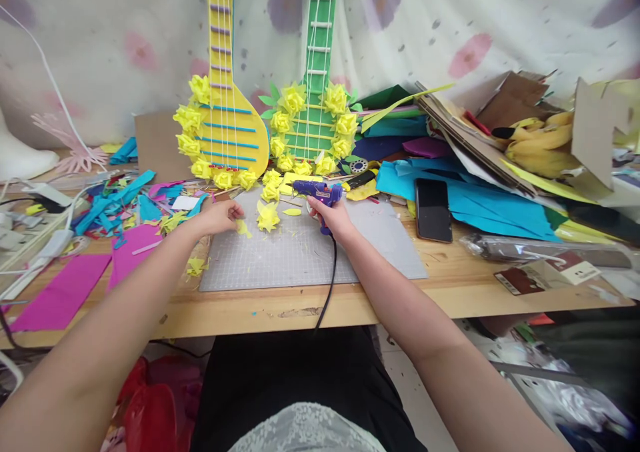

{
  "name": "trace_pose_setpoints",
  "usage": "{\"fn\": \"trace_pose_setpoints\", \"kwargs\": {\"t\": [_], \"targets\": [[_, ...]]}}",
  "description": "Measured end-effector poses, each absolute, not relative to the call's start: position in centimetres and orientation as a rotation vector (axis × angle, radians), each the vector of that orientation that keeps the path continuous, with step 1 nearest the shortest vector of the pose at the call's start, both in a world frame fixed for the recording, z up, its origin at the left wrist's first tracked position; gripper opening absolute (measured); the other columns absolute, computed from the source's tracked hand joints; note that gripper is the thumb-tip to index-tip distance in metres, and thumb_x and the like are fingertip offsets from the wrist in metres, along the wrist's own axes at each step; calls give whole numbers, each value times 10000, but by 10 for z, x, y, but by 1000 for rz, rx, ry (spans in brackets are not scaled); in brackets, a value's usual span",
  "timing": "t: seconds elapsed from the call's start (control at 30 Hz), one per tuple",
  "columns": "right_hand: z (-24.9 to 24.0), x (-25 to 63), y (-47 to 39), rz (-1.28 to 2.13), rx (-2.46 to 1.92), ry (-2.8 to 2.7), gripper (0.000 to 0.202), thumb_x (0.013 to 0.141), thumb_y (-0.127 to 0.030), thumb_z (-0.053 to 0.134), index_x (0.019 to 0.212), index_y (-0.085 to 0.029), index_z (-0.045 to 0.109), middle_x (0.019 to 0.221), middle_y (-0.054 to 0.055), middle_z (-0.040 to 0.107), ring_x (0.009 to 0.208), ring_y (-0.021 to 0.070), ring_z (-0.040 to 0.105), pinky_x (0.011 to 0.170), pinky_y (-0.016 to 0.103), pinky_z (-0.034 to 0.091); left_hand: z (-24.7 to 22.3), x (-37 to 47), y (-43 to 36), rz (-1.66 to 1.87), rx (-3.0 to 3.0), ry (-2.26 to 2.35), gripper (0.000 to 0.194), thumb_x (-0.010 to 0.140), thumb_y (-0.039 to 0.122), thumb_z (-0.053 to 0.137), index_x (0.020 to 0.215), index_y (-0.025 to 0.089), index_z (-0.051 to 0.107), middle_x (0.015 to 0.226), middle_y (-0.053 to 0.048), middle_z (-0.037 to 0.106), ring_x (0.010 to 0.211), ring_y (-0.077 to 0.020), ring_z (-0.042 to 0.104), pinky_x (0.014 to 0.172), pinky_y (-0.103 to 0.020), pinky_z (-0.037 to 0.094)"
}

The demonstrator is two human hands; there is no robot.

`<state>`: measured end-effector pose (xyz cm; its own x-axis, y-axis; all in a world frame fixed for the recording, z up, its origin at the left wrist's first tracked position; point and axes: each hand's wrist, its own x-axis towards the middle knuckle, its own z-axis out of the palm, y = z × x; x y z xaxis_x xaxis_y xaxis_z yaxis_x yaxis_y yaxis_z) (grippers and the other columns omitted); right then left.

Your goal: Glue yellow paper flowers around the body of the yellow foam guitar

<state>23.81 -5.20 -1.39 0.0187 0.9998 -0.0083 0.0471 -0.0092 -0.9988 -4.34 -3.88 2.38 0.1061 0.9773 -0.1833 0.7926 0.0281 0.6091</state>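
Observation:
My right hand [332, 216] is wrapped round a blue hot glue gun [316, 190], its nozzle pointing left over the grey cutting mat [300, 259]. At the mat's left edge, my left hand [223, 216] has its fingers bent together on a small yellow paper petal [243, 229]. Between the hands lie a yellow paper flower [268, 217] and a loose yellow petal [292, 211]. Behind them stand a yellow paper guitar-like instrument [240, 129] and a green one [316, 115], both edged with yellow flowers.
Colourful paper scraps [120, 202] and magenta sheets [65, 292] cover the left side. A black phone [433, 210], blue paper [495, 202] and piled cardboard [515, 99] lie to the right. The glue gun's cord [332, 285] hangs over the table's front edge.

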Motion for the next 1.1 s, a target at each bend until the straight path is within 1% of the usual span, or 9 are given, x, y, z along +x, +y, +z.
{"fn": "trace_pose_setpoints", "kwargs": {"t": [0.2, 0.33, 0.43, 0.53, 0.6, 0.7, 0.83, 0.97, 1.1], "targets": [[-17, 239, -50, 1173, -1261, -1234, 395, 651, -574, 661, 639, -195, 549, 532, -13, 564, 431, 74, 418, 428, 223, 347, 24, -41, -40, 298, 1744, 1854, 224, 399, 260, 685, 601, 232, 595, 576, 4, 634, 585, -200, 586, 540, -281, 405], [-15, 238, -52, 1164, -1280, -1242, 393, 654, -571, 653, 622, -196, 541, 546, -4, 577, 433, 76, 420, 432, 227, 358, 24, -43, -41, 194, 1917, 1824, 87, 460, 284, 654, 500, 240, 590, 601, -8, 651, 662, -214, 600, 624, -291, 426], [-13, 237, -53, 1165, -1285, -1237, 397, 650, -575, 652, 614, -196, 539, 548, -1, 580, 438, 76, 420, 433, 226, 358, 23, -46, -43, 202, 2072, 1766, 71, 492, 296, 640, 509, 240, 599, 663, -31, 660, 786, -242, 603, 722, -308, 440], [-15, 237, -52, 1161, -1291, -1239, 410, 649, -588, 654, 605, -194, 547, 548, 0, 579, 438, 73, 416, 435, 225, 358, 23, -48, -45, 302, 2141, 1708, 166, 506, 318, 646, 648, 232, 650, 812, -63, 665, 879, -258, 589, 772, -326, 448], [-16, 238, -52, 1154, -1294, -1243, 415, 650, -593, 656, 602, -194, 550, 556, 1, 584, 437, 71, 415, 437, 226, 358, 23, -49, -45, 341, 2118, 1678, 275, 503, 353, 671, 745, 223, 663, 883, -76, 650, 859, -249, 589, 756, -330, 458], [-16, 238, -52, 1154, -1286, -1244, 419, 651, -596, 655, 589, -196, 543, 554, 2, 586, 438, 71, 415, 440, 228, 362, 23, -50, -43, 314, 2047, 1658, 372, 473, 402, 708, 791, 219, 649, 834, -64, 635, 770, -225, 587, 713, -324, 461], [-13, 238, -52, 1171, -1281, -1213, 410, 637, -587, 664, 609, -196, 542, 552, -1, 587, 435, 74, 412, 433, 231, 360, 23, -50, -36, 169, 1954, 1652, 349, 454, 458, 700, 706, 231, 618, 679, -32, 617, 671, -212, 575, 622, -300, 425], [-14, 238, -50, 1159, -1287, -1196, 416, 626, -592, 669, 649, -192, 558, 563, 1, 592, 436, 77, 420, 440, 235, 369, 26, -47, -34, 55, 1998, 1623, 279, 472, 480, 681, 560, 238, 573, 633, -35, 622, 643, -206, 555, 588, -283, 387], [-17, 239, -48, 1163, -1254, -1188, 414, 624, -587, 677, 677, -190, 571, 562, 0, 596, 427, 77, 424, 434, 235, 367, 29, -45, -39, 112, 2064, 1605, 267, 500, 466, 665, 522, 228, 549, 653, -42, 612, 641, -198, 541, 595, -286, 380]]}}
